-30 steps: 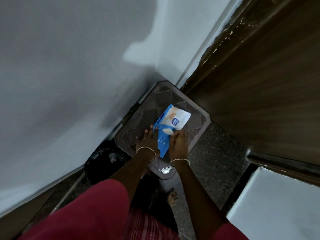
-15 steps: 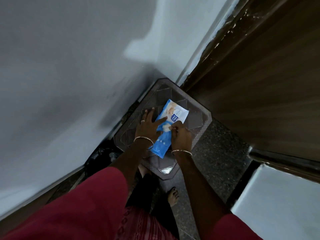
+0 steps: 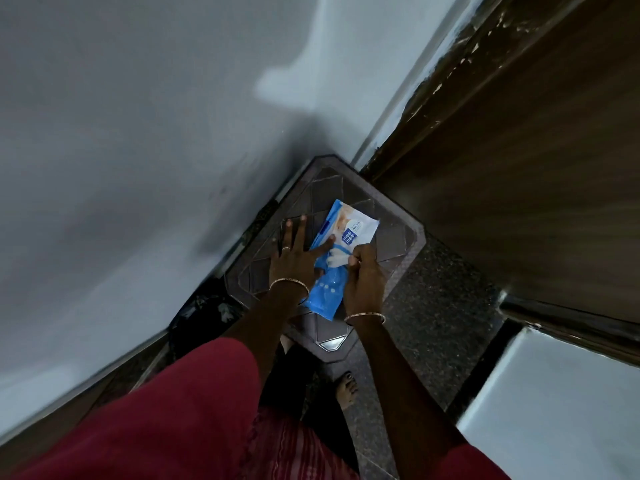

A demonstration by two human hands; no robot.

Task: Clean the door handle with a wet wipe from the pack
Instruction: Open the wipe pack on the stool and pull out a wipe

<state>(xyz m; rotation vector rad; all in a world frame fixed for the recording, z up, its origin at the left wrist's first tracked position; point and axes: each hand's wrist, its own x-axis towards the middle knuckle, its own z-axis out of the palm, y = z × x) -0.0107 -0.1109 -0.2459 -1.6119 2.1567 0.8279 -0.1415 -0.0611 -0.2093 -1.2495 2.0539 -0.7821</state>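
A glossy blue-and-white pack (image 3: 337,252) of wet wipes lies flat on a dark plastic stool (image 3: 405,233) with an eight-sided top moulded in diamond panels. The left hand (image 3: 294,261) presses on it with fingers spread wide, thumb across the soft wrapper. The right hand (image 3: 363,278) pinches a crumpled white wipe (image 3: 337,260) at the pack's opening. Thin metal bangles ring both wrists. The stool stands on speckled stone floor (image 3: 440,306), beside a grained wooden door (image 3: 519,188).
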